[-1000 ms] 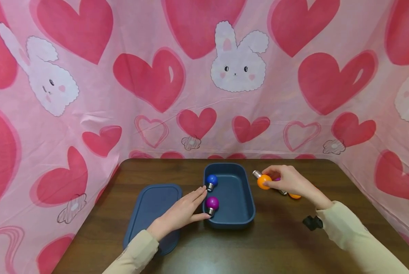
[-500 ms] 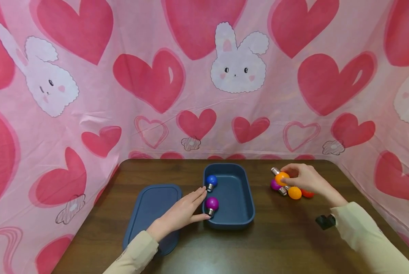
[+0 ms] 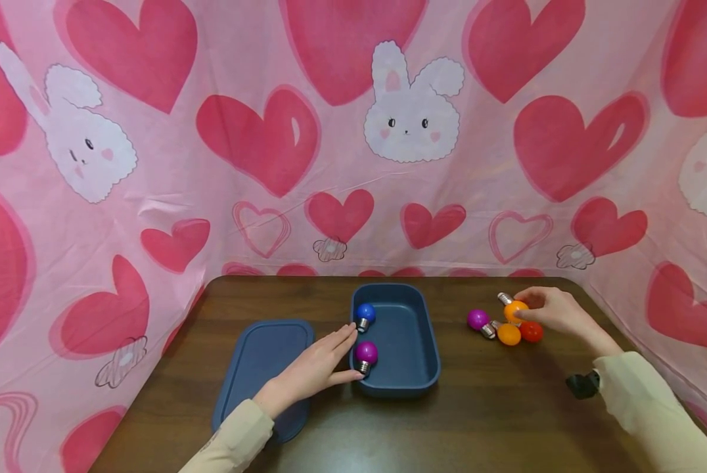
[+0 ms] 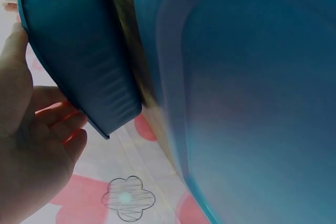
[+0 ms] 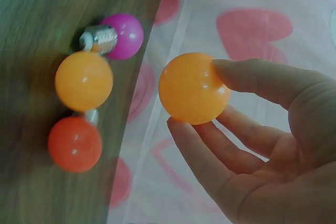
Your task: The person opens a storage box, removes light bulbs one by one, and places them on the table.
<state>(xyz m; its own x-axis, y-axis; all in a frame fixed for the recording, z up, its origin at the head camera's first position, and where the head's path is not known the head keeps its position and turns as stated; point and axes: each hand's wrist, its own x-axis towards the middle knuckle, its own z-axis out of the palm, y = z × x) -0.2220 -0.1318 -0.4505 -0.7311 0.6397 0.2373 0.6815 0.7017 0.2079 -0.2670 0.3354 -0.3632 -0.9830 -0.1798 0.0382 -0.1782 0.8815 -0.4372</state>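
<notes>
My right hand [image 3: 557, 311] pinches an orange light bulb [image 3: 516, 311] by its round part, metal base pointing away to the upper left. In the right wrist view, thumb and fingertips grip the orange globe while its base is hidden. Below it on the table lie a purple bulb [image 3: 478, 320], another orange bulb [image 3: 509, 335] and a red bulb [image 3: 531, 332], close together. My left hand [image 3: 315, 362] rests with straight fingers at the left rim of a dark blue box [image 3: 435, 369]. Inside, along that side, lie a blue bulb [image 3: 366, 313] and a purple bulb.
A dark blue lid [image 3: 263, 358] lies left of the box, partly under my left forearm in the head view. All of it stands on a brown wooden table [image 3: 472, 420]. Pink heart-print cloth [image 3: 342, 144] hangs behind and at both sides.
My right hand has carried the orange bulb to the right, from beside the box to over the loose bulbs, uncovering the ones lying there. The left hand has stayed put.
</notes>
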